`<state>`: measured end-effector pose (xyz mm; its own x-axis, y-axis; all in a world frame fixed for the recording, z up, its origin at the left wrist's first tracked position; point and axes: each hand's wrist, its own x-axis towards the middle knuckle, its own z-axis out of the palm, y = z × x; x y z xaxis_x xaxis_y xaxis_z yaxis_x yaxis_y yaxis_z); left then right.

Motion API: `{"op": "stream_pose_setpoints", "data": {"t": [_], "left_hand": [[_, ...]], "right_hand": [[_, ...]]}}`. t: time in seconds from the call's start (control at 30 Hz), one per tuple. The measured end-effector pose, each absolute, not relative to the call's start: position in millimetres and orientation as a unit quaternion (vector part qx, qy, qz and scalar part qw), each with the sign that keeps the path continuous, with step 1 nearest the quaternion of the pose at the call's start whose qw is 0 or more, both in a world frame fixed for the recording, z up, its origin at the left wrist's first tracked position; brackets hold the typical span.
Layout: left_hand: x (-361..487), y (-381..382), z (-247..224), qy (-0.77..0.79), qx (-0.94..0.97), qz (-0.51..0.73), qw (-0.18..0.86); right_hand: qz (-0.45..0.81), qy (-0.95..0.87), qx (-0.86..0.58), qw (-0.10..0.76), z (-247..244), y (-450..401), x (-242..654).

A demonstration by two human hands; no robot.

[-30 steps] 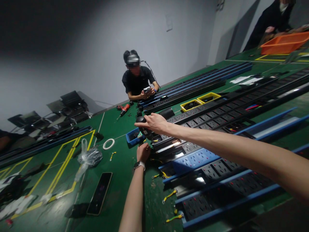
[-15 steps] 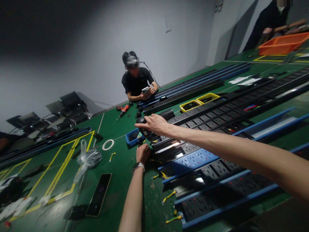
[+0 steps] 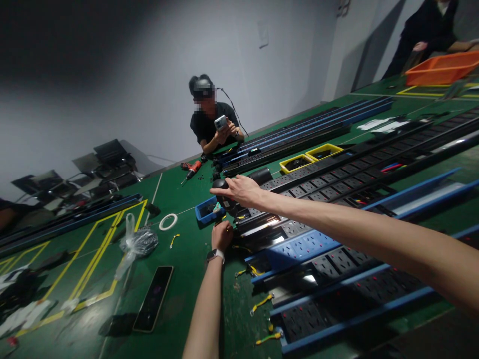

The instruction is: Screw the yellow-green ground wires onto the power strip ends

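My right hand (image 3: pixel 243 191) is closed around a black power drill (image 3: pixel 223 195), held over the near ends of the socket strips (image 3: pixel 295 227). Just below it, my left hand (image 3: pixel 221 236) is closed at the end of one strip, with a bit of yellow showing by the fingers; what they pinch is hidden. A blue parts bin (image 3: pixel 204 213) sits just beyond the left hand. Short yellow-green wires (image 3: pixel 262 303) with ring terminals stick out from the nearer strips and lie on the green table.
On the left lie a phone (image 3: pixel 153 299), a knotted plastic bag (image 3: pixel 140 243) and a white ring (image 3: pixel 168 222). A red drill (image 3: pixel 192 170) lies farther off, near a person (image 3: pixel 213 117) holding a device. Yellow bins (image 3: pixel 324 151) stand beyond the strips; an orange crate (image 3: pixel 441 70) is far right.
The person opposite has raised the device in their hands a little. My own hands and the drill stay in nearly the same place.
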<state>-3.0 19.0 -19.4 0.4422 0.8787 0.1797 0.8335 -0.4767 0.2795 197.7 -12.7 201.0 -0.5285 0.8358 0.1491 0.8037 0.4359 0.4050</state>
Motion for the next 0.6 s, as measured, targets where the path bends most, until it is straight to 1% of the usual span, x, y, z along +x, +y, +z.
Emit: {"op": "stream_pose_setpoints", "data": {"t": [0.6], "left_hand": [[-2.5,18.7,-17.8,0.510,0.843,0.146,0.087]], "right_hand": [[0.222,0.845,0.485,0.040,202.6,-13.8,197.9]]}}
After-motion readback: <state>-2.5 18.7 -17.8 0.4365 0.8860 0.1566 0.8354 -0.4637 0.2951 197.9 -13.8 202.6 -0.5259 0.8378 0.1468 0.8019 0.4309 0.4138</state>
